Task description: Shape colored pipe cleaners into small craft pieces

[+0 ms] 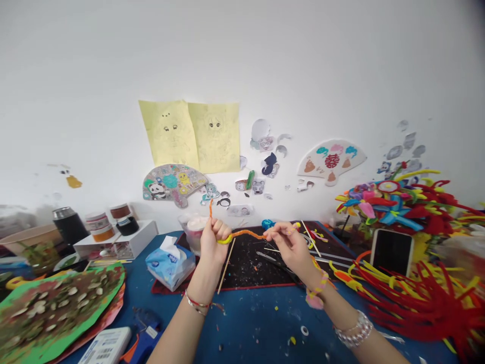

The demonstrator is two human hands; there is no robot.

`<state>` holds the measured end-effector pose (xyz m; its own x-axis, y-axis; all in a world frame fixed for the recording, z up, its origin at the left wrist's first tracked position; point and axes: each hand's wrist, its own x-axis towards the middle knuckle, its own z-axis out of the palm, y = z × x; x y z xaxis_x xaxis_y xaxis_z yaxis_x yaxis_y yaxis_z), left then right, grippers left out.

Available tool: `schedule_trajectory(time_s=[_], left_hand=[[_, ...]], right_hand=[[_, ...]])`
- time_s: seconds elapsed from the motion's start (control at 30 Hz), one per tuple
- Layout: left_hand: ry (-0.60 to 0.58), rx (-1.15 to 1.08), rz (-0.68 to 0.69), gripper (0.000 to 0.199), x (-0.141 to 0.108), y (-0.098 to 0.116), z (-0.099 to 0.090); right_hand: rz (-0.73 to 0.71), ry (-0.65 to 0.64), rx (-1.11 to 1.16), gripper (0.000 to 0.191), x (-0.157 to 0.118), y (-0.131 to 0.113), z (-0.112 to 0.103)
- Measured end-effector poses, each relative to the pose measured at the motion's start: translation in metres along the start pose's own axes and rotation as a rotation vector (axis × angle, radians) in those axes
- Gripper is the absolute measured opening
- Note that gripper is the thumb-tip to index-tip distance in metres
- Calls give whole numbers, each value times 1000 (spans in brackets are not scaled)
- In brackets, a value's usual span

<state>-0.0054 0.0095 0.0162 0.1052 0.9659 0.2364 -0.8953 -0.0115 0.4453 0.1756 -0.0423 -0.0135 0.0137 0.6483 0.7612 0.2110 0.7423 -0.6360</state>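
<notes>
My left hand [214, 242] and my right hand [288, 247] are raised above a black work mat [246, 273], and both pinch a bent orange chenille stem [244, 233]. Its orange tip sticks up past my left fingers [210, 208]. A yellow stem [224, 240] is wrapped around it near my left hand, and a yellow twisted stretch shows by my right fingers. A thin wooden stick [226, 265] lies just below my left hand. A pink tassel bracelet [316, 296] hangs from my right wrist.
The blue table [257, 323] holds a tissue packet [170, 263], a glue gun [146, 336], jars on a white box [115, 240], a green-edged collage [49, 313], a phone [392, 251], and red-and-yellow chenille crafts [417, 298]. Paper drawings and fans cover the wall behind.
</notes>
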Motion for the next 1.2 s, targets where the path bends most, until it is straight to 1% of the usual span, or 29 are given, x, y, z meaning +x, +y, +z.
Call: schedule_trajectory(time_s=[0.07, 0.13, 0.23, 0.3, 0.33, 0.37, 0.43, 0.5, 0.53, 0.57, 0.6, 0.63, 0.73, 0.77, 0.83, 0.9, 1.0, 1.1, 1.2], left_hand=[[-5, 22, 18, 37, 1, 8, -1], [-19, 26, 26, 37, -1, 12, -1], [-51, 25, 26, 35, -8, 12, 1], [-77, 35, 21, 35, -14, 8, 2], [-96, 38, 21, 35, -17, 7, 3], [-120, 41, 19, 36, -21, 5, 4], [-174, 59, -3, 38, -26, 2, 7], [-219, 124, -50, 37, -30, -2, 12], [-236, 174, -75, 34, -32, -5, 14], [-250, 231, -94, 32, -34, -8, 16], [-255, 294, -101, 30, -35, -12, 18], [-255, 360, -100, 29, -37, -16, 20], [-240, 528, -58, 36, -42, -27, 23], [-238, 561, -37, 38, -44, -30, 24], [-226, 592, 25, 40, -45, -33, 25], [-194, 609, 115, 39, -46, -33, 25], [-162, 659, 230, 37, -46, -34, 24], [-184, 714, 268, 37, -47, -37, 21], [-222, 778, 325, 37, -45, -38, 17]], right_hand=[[19, -18, -17, 13, 2, 6, -1], [43, -36, 1, 14, 3, 8, -4], [92, 10, 88, 13, 7, 6, -10], [150, 36, 155, 12, 9, 6, -16], [188, 18, 172, 12, 10, 6, -18], [229, -29, 168, 12, 11, 6, -20], [279, -166, 68, 13, 10, 4, -22], [232, -257, -112, 14, 7, -3, -18], [174, -263, -190, 14, 5, -7, -14], [121, -251, -226, 13, 2, -12, -10], [107, -259, -209, 14, -1, -17, -4], [136, -297, -149, 19, -4, -21, 1], [348, -419, 88, 32, -12, -27, 15], [418, -427, 147, 33, -14, -27, 17], [508, -396, 221, 34, -15, -26, 18], [544, -374, 277, 32, -14, -27, 17], [577, -400, 343, 27, -14, -31, 16], [600, -401, 317, 25, -17, -34, 20], [603, -391, 273, 23, -17, -30, 21]])
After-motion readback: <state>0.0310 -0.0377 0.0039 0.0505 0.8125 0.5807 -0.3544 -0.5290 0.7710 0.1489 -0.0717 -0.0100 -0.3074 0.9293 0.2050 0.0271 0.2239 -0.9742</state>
